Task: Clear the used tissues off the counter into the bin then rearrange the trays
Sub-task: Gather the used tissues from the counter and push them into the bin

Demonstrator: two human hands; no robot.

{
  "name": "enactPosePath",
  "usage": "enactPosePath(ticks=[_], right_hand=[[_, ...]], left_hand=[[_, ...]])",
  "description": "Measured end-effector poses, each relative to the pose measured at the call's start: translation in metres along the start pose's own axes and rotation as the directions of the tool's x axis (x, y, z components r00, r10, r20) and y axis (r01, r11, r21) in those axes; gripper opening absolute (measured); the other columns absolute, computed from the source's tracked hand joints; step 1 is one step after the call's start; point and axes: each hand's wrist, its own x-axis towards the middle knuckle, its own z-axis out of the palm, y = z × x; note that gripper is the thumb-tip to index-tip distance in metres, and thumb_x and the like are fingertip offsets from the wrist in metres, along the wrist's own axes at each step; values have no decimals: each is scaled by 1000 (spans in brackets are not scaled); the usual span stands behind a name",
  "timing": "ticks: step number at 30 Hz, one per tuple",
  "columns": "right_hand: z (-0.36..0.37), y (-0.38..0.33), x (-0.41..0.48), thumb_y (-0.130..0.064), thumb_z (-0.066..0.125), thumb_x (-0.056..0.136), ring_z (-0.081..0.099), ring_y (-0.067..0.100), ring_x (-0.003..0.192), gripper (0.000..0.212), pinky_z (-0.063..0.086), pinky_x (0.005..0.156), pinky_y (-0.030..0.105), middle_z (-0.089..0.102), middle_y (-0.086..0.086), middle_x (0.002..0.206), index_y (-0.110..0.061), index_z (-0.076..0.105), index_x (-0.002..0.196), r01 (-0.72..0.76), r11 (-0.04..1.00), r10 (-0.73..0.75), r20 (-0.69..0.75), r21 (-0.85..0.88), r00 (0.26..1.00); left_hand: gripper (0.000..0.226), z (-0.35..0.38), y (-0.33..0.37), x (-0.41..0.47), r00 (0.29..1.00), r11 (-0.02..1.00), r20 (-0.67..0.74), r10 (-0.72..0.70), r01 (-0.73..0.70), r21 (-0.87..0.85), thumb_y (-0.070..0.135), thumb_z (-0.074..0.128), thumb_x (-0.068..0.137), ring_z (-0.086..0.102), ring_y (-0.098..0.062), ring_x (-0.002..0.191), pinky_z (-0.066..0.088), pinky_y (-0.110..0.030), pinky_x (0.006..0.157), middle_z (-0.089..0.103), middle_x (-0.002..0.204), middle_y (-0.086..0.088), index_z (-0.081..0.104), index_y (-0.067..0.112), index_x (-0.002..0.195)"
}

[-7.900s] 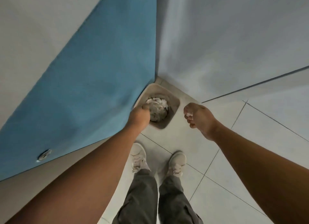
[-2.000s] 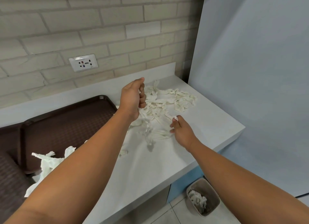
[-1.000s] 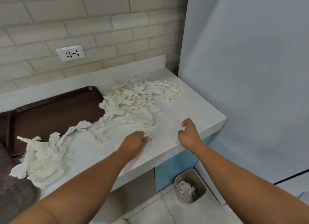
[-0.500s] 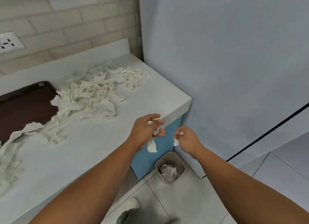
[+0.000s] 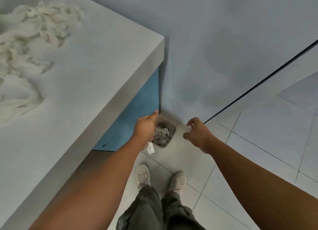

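Left hand grips a tissue scrap at the near rim of the bin; best to move fully over the opening before letting go. Right hand curled beside the bin, cannot tell if holding anything. Tissue heap lies on desk. Blue cabinet crowds the bin's left side.

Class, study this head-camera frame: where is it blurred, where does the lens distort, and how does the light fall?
Head view: the tissue pile on the counter is smeared soft; the bin, left hand and right hand are sharper; forearms balloon toward the bottom corners; light is even, soft shadow under the overhang.
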Motion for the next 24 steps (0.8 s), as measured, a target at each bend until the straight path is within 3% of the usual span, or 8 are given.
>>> enactPosePath(ticks=[2,4,8,10,12,14,19,24], right_hand=[[8,23,23,5,61,82,50,19,62,32,43,47,28,50,7,88,-11,49,107,-67,998,67,12,16,998],[20,47,48,9,58,82,59,24,73,26,58,67,39,55,15,99,-11,51,97,-115,989,111,38,91,993],[46,87,97,6,52,89,73,33,80,17,53,88,58,61,25,110,-5,57,100,-146,975,126,125,164,984],[58,100,118,1,47,95,72,36,75,14,57,83,53,66,24,100,1,57,106,-126,978,100,155,167,983],[70,113,138,-4,45,99,66,33,62,16,58,61,40,67,19,89,6,55,106,-110,980,85,155,167,984],[82,127,156,-9,42,100,51,25,50,20,42,45,28,60,12,75,5,55,105,-129,980,107,146,151,984],[101,167,195,-19,45,96,42,16,57,18,34,53,27,48,1,73,-9,60,96,-196,966,188,63,170,980],[106,193,207,-16,38,95,39,18,59,24,31,55,29,46,6,78,-12,61,92,-271,913,268,53,303,962]], left_hand=[[48,5,-21,26,999,999,19,-38,38,-16,46,59,92,23,-14,39,19,-22,43,31,50,2,38,24,55],[41,10,-42,50,994,994,72,-81,87,-72,34,58,92,24,-13,40,19,-25,45,31,49,3,40,23,57],[24,19,-83,101,993,997,107,-55,60,-41,-1,48,65,45,-16,59,35,-28,55,49,67,0,43,19,79],[37,23,-107,129,996,990,84,-13,1,138,-7,42,72,48,-13,70,40,-23,56,51,87,1,39,22,94],[38,25,-134,157,997,962,71,5,-24,272,-11,35,83,49,-12,76,42,-18,56,51,99,3,36,23,102],[36,26,-161,183,998,927,57,20,-40,374,-8,35,86,51,-15,84,44,-24,63,54,105,3,40,24,103],[33,35,-203,234,996,891,-7,92,-79,447,-2,58,86,54,-8,76,38,-6,51,55,95,5,49,20,108],[67,45,-224,266,999,894,34,37,-49,444,3,70,80,61,-17,112,51,-26,93,59,130,4,42,23,139]])
